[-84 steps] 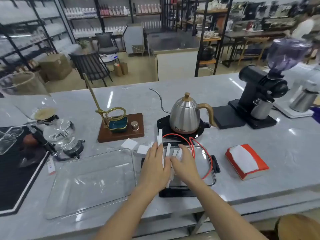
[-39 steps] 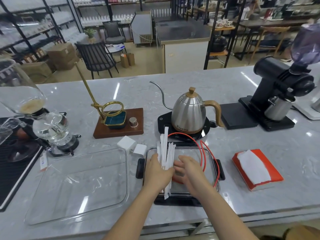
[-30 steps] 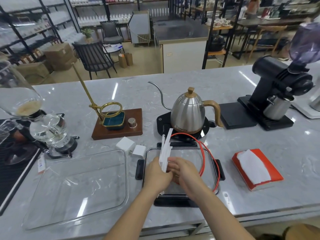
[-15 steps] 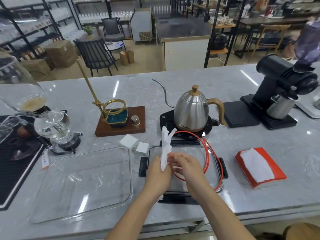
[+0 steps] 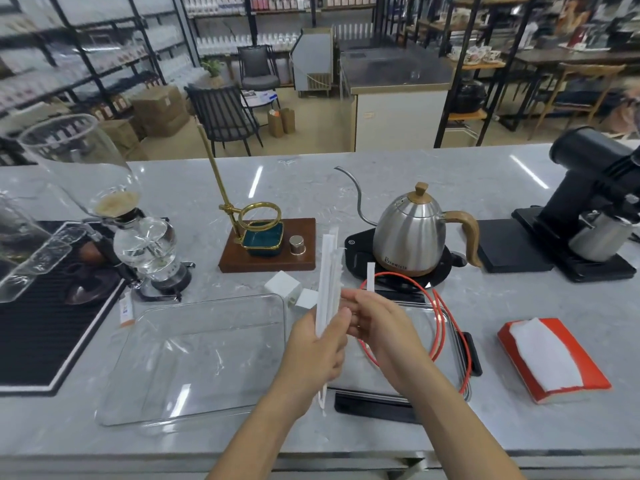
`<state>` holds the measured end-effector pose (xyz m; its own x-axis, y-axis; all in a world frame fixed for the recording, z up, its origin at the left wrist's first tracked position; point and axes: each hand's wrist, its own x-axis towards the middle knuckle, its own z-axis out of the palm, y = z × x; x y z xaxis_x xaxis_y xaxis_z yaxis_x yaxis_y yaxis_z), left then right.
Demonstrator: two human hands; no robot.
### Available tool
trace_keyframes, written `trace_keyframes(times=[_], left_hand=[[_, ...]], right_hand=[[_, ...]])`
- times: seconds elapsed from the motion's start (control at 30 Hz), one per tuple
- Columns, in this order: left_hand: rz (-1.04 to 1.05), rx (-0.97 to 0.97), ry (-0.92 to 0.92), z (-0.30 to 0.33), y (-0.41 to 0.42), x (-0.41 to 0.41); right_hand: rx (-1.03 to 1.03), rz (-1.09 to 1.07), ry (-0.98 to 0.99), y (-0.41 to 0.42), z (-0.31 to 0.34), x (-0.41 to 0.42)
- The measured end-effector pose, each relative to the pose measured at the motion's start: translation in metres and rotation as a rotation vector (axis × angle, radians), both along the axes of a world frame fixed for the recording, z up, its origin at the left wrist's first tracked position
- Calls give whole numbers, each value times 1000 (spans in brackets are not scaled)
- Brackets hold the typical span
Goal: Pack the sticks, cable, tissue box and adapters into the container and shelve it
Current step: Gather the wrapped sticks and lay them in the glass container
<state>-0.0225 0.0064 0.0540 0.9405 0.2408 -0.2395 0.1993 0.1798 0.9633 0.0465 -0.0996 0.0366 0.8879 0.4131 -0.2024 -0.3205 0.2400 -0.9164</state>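
White paper-wrapped sticks (image 5: 328,289) stand bunched upright, gripped by the left hand (image 5: 317,351); their lower ends are hidden behind it. The right hand (image 5: 379,327) pinches one stick (image 5: 370,277), fingers partly blurred. Both hover over a grey marble counter (image 5: 485,174), between a clear glass tray (image 5: 194,358) and a lidded container (image 5: 446,341) ringed by red cable (image 5: 438,306).
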Motion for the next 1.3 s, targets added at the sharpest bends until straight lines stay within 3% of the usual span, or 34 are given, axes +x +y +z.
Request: trace_keyframes(times=[0.27, 0.47, 0.67, 1.13, 1.2, 1.3], left_hand=[[-158, 53, 22, 12, 12, -9], [-152, 51, 56, 6, 12, -10], [-151, 10, 86, -2, 7, -10], [-138, -306, 212, -14, -17, -4], [-60, -416, 264, -14, -17, -4], [165, -773, 306, -19, -15, -4]], right_hand=[[-46, 250, -111, 15, 22, 2], [-140, 252, -153, 9, 22, 2], [79, 84, -64, 5, 22, 7], [279, -273, 131, -5, 31, 10], [325, -302, 125, -11, 37, 15], [404, -337, 58, -18, 50, 22]])
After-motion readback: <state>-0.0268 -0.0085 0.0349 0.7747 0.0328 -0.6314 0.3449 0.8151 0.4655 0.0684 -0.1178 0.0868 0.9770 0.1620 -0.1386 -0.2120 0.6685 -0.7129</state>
